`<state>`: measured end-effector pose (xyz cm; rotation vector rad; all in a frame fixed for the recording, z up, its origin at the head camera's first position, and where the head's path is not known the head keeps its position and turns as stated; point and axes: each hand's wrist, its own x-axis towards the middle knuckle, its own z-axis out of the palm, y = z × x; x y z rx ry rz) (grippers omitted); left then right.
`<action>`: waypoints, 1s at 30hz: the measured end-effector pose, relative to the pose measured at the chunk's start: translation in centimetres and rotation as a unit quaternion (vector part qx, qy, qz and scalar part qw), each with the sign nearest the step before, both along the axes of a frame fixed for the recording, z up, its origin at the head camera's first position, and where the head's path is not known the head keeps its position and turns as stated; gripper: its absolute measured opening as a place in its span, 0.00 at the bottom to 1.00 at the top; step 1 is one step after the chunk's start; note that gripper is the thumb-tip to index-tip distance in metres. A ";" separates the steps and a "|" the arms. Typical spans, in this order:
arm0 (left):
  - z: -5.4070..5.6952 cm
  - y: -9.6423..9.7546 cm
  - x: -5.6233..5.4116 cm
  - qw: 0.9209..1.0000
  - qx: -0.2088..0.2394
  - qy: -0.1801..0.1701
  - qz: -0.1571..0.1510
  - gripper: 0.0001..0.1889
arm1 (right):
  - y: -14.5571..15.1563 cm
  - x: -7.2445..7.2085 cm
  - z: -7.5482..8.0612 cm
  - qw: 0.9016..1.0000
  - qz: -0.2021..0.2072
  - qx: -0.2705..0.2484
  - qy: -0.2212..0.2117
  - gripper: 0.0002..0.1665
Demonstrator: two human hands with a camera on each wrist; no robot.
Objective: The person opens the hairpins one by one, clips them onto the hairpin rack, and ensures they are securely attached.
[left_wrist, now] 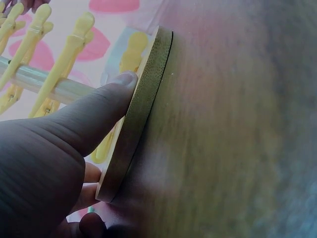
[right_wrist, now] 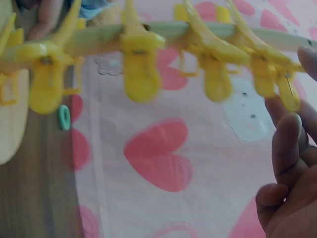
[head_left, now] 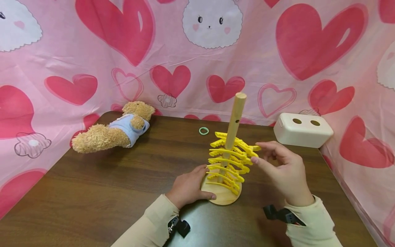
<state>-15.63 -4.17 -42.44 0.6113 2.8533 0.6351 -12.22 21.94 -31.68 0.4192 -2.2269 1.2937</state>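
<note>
A wooden stand has a round base [head_left: 224, 198] and an upright post [head_left: 237, 113]. Several yellow plastic clips [head_left: 228, 160] are clamped along the post, one above another. My left hand [head_left: 189, 187] grips the base at its left edge, thumb [left_wrist: 111, 96] over the top and other fingers round the far side. With thumb and fingertips, my right hand [head_left: 284, 168] pinches the handle end of the uppermost yellow clip [head_left: 247, 148]. In the right wrist view, this clip's handle [right_wrist: 289, 94] lies between thumb and fingers, its jaws at the post.
A teddy bear [head_left: 129, 128] in a blue top lies at the back left of the brown table [head_left: 102, 192]. Behind the stand is a small green ring [head_left: 203, 130]. A white box [head_left: 303, 132] with two holes stands back right. Pink heart-print cloth [head_left: 197, 92] walls the table.
</note>
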 end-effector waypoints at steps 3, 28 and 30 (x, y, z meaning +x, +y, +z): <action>0.0 0.1 0.0 1.000 -0.001 -0.002 0.001 0.50 | 0.9 0.1 0.3 1.000 0.006 0.006 0.012 0.24; 0.0 0.0 0.0 1.000 0.002 -0.004 -0.002 0.51 | 2.3 0.7 1.3 0.997 0.051 -0.065 -0.003 0.22; 0.0 0.0 0.0 1.000 0.000 -0.007 -0.002 0.51 | 1.8 0.7 1.3 0.996 0.052 -0.072 -0.001 0.22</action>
